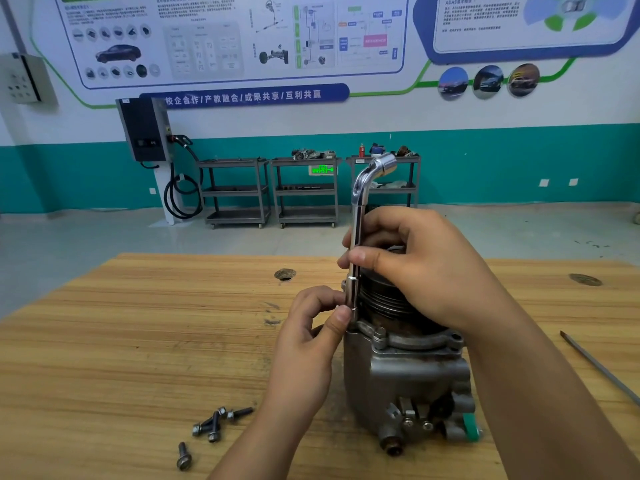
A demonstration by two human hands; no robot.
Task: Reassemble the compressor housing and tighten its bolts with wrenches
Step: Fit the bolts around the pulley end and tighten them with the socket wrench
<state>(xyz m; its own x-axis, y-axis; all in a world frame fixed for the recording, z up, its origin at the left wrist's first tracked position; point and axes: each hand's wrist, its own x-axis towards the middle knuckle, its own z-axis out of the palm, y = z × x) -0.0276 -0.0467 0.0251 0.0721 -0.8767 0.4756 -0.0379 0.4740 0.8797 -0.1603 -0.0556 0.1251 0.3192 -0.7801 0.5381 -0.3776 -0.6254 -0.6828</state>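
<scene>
A grey metal compressor housing (405,375) stands upright on the wooden table (138,341), its grooved pulley (381,301) on top. A chrome L-shaped socket wrench (358,216) stands vertical at the housing's left top rim, its lower socket end down at the flange. My right hand (415,265) grips the wrench shaft at mid height, thumb across it. My left hand (311,320) pinches the wrench's lower end just above the flange. Whatever sits under the socket is hidden.
Several loose dark bolts (214,426) lie on the table at the front left, one more (183,455) nearer the edge. A long thin metal tool (595,365) lies at the right. Two round holes (284,274) mark the tabletop. Shelving carts stand at the far wall.
</scene>
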